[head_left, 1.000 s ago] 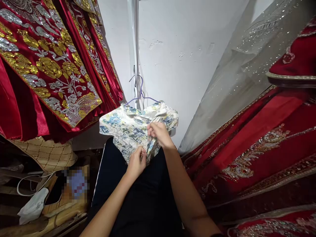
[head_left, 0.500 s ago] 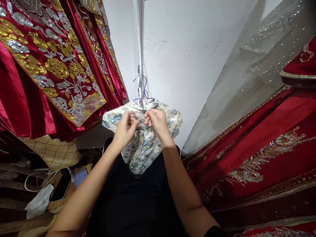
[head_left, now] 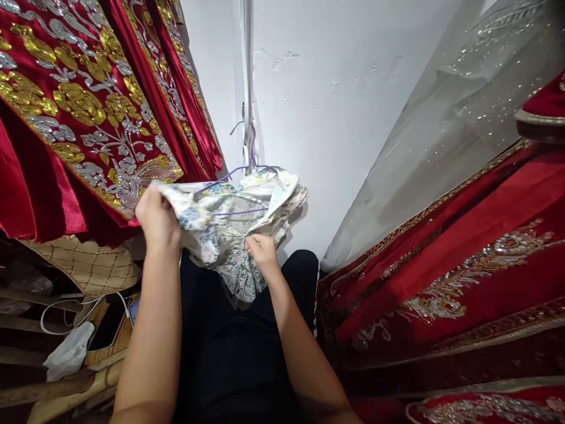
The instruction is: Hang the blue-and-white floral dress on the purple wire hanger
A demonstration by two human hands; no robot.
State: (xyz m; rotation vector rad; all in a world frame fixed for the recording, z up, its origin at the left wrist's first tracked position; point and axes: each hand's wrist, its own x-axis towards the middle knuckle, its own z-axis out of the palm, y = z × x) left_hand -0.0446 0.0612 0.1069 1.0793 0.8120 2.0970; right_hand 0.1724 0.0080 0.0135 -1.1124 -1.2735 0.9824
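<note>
A pale floral shirt (head_left: pixel 238 274), patterned in blue and green, hangs in front of me with its front pulled apart. Inside it shows a thin purple hanger (head_left: pixel 241 212), whose hook hangs at a narrow white pole (head_left: pixel 248 70) on the wall. My left hand (head_left: pixel 156 215) is closed on the shirt's left shoulder side and draws it out past the hanger's end. Lower down, near the middle, my right hand (head_left: pixel 261 250) pinches the edge of the shirt's opening. The right side of the shirt still covers part of the hanger.
Red garments with gold and silver sequins (head_left: pixel 79 106) hang at the left. On the right are a sparkly white veil-like cloth (head_left: pixel 410 129) and beaded red garments (head_left: pixel 463 253). A phone (head_left: pixel 108 324), a white cable (head_left: pixel 48 327) and a crumpled white bag (head_left: pixel 70 353) lie low at left.
Both hands were together at the shirt's collar. The front has opened; my left hand has moved left with one side of the shirt, and my right hand has moved lower along the opening.
</note>
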